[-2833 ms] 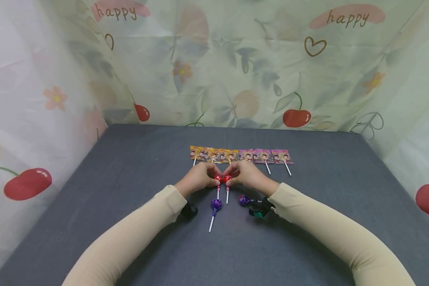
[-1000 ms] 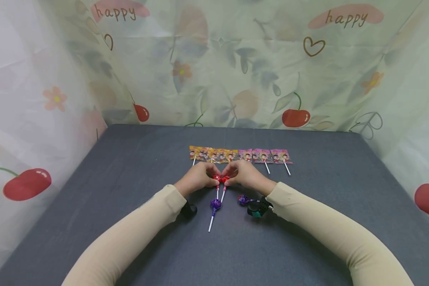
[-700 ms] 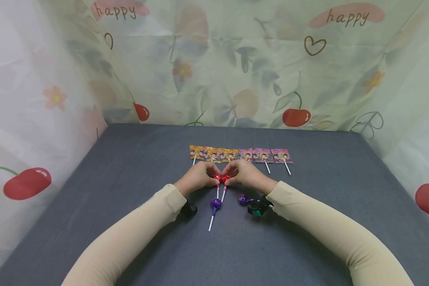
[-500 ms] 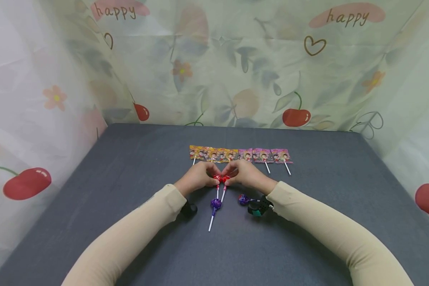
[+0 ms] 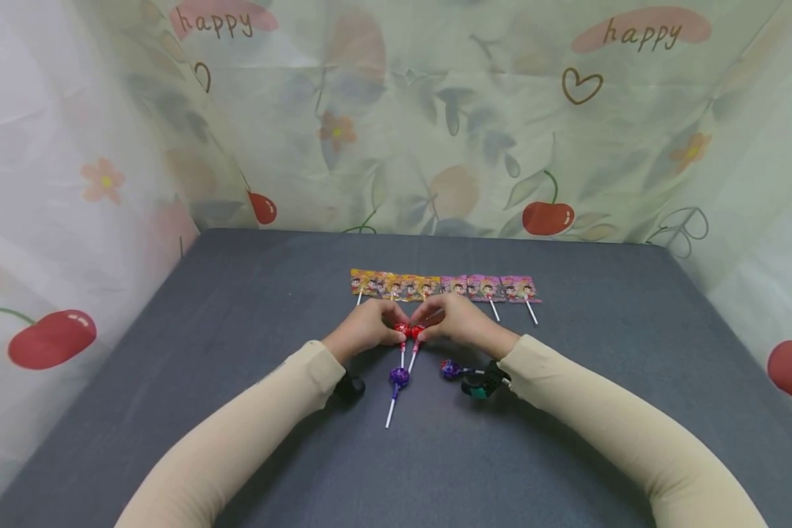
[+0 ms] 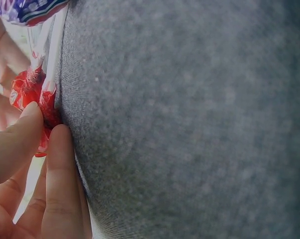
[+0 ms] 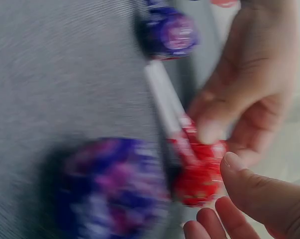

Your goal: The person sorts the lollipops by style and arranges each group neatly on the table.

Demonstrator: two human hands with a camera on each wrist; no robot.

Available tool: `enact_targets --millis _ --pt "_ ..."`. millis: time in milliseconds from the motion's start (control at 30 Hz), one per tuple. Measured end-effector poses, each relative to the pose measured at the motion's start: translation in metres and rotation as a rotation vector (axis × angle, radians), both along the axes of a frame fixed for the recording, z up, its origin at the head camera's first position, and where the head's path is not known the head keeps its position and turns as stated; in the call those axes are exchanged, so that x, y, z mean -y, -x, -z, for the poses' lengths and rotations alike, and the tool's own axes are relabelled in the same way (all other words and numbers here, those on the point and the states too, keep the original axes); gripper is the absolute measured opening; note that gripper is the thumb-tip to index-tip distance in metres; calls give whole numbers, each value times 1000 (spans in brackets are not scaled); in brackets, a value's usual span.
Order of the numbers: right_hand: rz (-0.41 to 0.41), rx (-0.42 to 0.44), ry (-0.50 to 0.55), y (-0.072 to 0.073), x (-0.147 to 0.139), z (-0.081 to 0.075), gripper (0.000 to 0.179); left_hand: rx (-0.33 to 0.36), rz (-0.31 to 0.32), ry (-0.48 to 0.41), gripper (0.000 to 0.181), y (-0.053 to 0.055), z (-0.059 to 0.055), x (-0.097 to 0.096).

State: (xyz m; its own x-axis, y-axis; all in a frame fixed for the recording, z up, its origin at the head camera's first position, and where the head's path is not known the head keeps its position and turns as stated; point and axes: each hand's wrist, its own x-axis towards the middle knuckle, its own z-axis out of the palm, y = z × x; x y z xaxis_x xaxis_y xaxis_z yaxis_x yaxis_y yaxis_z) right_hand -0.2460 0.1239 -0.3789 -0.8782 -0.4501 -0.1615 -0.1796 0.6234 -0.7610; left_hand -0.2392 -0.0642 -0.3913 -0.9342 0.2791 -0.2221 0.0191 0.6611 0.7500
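Note:
Two red-wrapped lollipops lie side by side mid-table, the left one touching the right one in the head view, their white sticks converging toward me. My left hand pinches the left red lollipop between thumb and fingertips. Beside the right one is my right hand; in the right wrist view its thumb and fingers are spread just off the red wrapper. A purple lollipop lies at the red lollipops' stick ends, its own stick pointing toward me. Another purple lollipop lies near my right wrist, its stick partly hidden.
Behind the hands runs a row of flat bagged lollipops, yellow packets on the left and pink packets on the right. My hands hide some of their sticks. A printed curtain encloses the dark table at the back and sides.
Since the first frame, the right red lollipop's stick has swung left to meet the left one's stick end. The right hand has just loosened and shifted slightly right; the left hand stays put.

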Motion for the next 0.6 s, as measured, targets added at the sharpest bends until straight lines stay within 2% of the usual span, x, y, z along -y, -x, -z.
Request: enact_targets --millis 167,367,500,600 --pt "-13 -36 63 -3 -8 -19 31 -4 -1 -12 15 0 0 0" --pt "-13 -34 104 -16 -19 -44 34 4 8 -29 15 0 0 1" --pt "-67 -59 124 -23 -27 -50 36 9 10 -26 13 0 -1 1" --pt "-116 -56 144 -26 -34 -47 39 15 3 -23 14 -1 -3 1"
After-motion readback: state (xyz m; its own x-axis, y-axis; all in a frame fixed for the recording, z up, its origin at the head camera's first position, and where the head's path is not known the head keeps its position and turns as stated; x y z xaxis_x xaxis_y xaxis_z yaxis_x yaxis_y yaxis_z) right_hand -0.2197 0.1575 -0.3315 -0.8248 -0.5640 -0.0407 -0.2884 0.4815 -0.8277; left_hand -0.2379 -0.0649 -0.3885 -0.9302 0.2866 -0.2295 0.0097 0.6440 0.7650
